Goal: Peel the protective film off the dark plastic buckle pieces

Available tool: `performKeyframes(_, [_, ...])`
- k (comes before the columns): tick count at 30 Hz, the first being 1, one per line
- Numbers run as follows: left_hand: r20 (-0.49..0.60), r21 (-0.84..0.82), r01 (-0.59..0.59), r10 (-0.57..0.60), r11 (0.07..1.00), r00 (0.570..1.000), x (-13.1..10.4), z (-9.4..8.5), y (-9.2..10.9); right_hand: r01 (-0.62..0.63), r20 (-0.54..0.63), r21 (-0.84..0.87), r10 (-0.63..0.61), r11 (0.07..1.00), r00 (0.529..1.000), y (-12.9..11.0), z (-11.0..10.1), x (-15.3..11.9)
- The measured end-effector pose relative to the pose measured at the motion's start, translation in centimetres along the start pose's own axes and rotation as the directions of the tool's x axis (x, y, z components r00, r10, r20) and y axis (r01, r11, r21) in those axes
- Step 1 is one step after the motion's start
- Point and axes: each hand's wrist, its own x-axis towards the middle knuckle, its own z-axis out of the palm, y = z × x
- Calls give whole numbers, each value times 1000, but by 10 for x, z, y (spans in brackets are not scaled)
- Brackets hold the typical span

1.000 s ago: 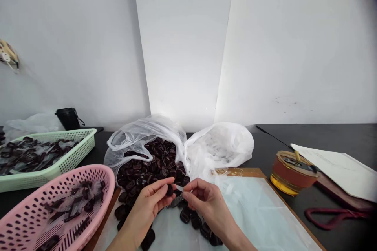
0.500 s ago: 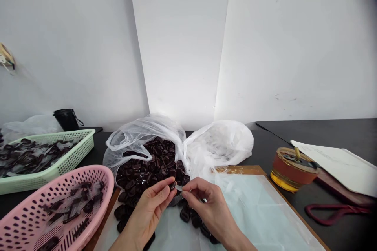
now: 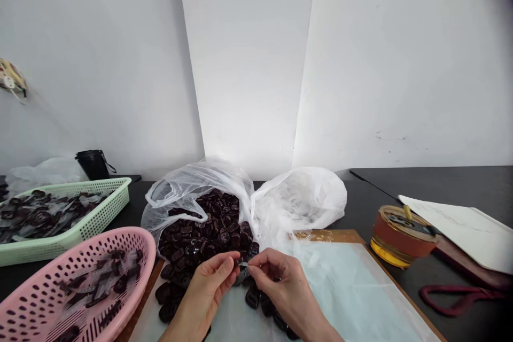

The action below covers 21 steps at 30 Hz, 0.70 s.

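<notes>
My left hand (image 3: pixel 212 286) pinches a small glossy dark brown plastic piece (image 3: pixel 238 261) between thumb and fingers, which partly cover it. Across from it, my right hand (image 3: pixel 286 288) grips a short translucent strip (image 3: pixel 244 264) by its end, and the strip meets the dark piece. Whether it passes through the piece I cannot tell. Just behind the hands lies a heap of similar dark pieces (image 3: pixel 218 224), spilling from a clear plastic bag (image 3: pixel 168 195). Several loose ones (image 3: pixel 252 296) lie under my right hand on the pale sheet (image 3: pixel 352 283).
A pink basket (image 3: pixel 149 248) and a green basket (image 3: pixel 116 203) at left contain dark pieces with translucent strips. A white bag (image 3: pixel 302 197) of translucent bits stands behind. At right are a round amber container (image 3: pixel 403 240), red-handled scissors (image 3: pixel 452 299) and an open notebook (image 3: pixel 460 227).
The view has shifted slightly, so everything sits a little lower. Both hands stay together with the same piece and strip; the strip looks a bit more covered by my fingers.
</notes>
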Motion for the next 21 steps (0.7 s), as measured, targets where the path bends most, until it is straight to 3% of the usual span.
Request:
performKeyframes(9, [39, 30, -55, 54, 998, 998, 3, -2, -5, 73, 7, -60, -72, 996, 997, 9, 6, 0])
performKeyframes(16, [143, 300, -229, 193, 926, 971, 6, -9, -7, 155, -6, -56, -155, 986, 988, 4, 1, -1])
performKeyframes(21, [161, 330, -291, 250, 898, 955, 4, -9, -6, 128, 12, 40, -128, 991, 992, 5, 4, 0])
